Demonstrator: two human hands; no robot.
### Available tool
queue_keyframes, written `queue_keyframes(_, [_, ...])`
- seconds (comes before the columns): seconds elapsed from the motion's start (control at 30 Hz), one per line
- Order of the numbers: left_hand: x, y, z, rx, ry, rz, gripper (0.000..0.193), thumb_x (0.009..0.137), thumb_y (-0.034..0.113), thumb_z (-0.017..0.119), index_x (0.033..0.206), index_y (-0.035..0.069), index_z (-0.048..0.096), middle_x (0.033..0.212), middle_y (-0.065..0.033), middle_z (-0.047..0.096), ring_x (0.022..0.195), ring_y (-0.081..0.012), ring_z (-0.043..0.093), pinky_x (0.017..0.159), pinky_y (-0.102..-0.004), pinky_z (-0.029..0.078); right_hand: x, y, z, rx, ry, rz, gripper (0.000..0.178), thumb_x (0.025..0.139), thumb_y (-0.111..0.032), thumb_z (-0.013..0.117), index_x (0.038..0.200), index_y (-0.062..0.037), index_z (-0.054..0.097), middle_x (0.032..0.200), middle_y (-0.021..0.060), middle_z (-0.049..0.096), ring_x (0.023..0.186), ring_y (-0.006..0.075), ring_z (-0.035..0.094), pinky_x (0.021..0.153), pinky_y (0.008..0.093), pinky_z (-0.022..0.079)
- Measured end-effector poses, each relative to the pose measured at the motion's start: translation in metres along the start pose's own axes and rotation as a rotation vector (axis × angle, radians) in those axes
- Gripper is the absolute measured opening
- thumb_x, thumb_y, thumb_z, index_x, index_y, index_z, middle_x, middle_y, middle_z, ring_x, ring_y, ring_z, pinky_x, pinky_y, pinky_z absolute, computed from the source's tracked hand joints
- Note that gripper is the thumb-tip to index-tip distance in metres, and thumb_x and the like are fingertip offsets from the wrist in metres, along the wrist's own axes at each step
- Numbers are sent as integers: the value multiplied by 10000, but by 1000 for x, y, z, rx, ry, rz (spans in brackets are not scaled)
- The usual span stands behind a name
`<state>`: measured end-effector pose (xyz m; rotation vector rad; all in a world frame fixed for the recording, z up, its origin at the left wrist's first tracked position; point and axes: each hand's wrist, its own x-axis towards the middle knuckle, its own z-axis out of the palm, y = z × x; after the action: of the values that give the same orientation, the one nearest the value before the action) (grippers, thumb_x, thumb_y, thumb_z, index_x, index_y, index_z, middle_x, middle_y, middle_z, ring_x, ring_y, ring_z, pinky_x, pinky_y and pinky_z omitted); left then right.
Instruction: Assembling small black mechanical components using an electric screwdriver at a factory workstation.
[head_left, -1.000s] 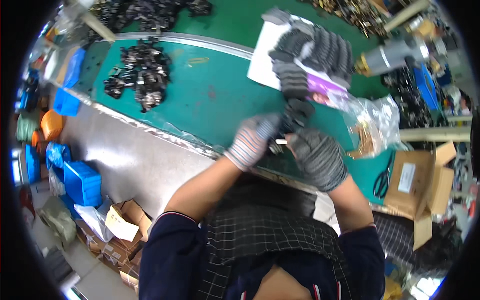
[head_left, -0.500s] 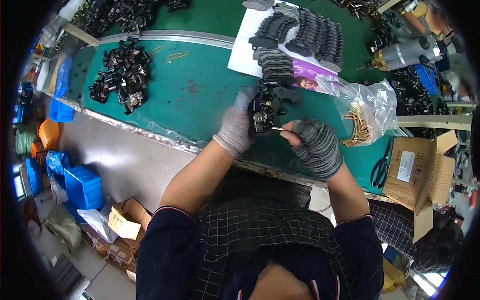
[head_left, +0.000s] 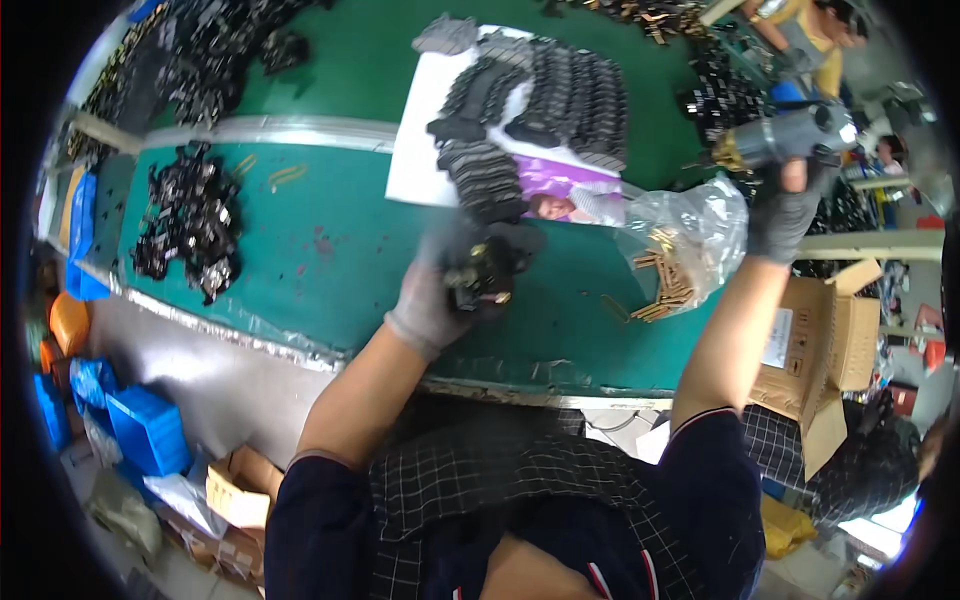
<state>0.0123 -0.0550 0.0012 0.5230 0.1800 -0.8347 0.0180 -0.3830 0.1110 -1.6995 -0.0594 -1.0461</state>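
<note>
In my gloved left hand (head_left: 425,295) is a black brake caliper (head_left: 480,275), blurred by motion, held over the green bench. A grey brake pad (head_left: 522,237) shows at its far side. My right hand (head_left: 785,215), in a dark striped glove, is raised at the right with its fingers closed round a grey power screwdriver (head_left: 770,140) with a brass-coloured nose. Rows of grey brake pads (head_left: 575,100) lie on white paper beyond my left hand. Copper-coloured pins (head_left: 665,285) spill from a clear plastic bag (head_left: 715,225) between my hands.
Black calipers (head_left: 190,225) are heaped at the left, near thin brass-coloured clips (head_left: 287,178). More black parts (head_left: 215,60) pile up at the far left. An open cardboard box (head_left: 815,340) stands at the right edge. Another person (head_left: 800,40) is at the far right.
My right hand has left the caliper, where it held a pin, and gone right and up onto the power screwdriver. My left hand still holds the caliper. The view has shifted rightward.
</note>
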Motion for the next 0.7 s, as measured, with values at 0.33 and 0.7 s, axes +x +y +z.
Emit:
queue_keyframes(0.33, [2, -4, -24, -86, -2, -124, 584, 825, 601, 521, 1174, 135, 561, 931, -64, 657, 789, -186, 640, 633, -363, 519, -102, -46, 154, 882, -476, 524, 652, 763, -333, 652, 1324, -148, 379, 798, 98, 520, 653, 220, 532, 588, 395, 406])
queue_keyframes(0.7, [-35, -1, -4, -104, 100, -166, 615, 770, 669, 566, 1112, 159, 553, 837, -46, 618, 620, -192, 609, 382, -299, 397, -130, -60, 165, 914, -592, 332, 624, 780, -316, 642, 1319, -148, 377, 730, 91, 509, 537, 200, 493, 532, 380, 392])
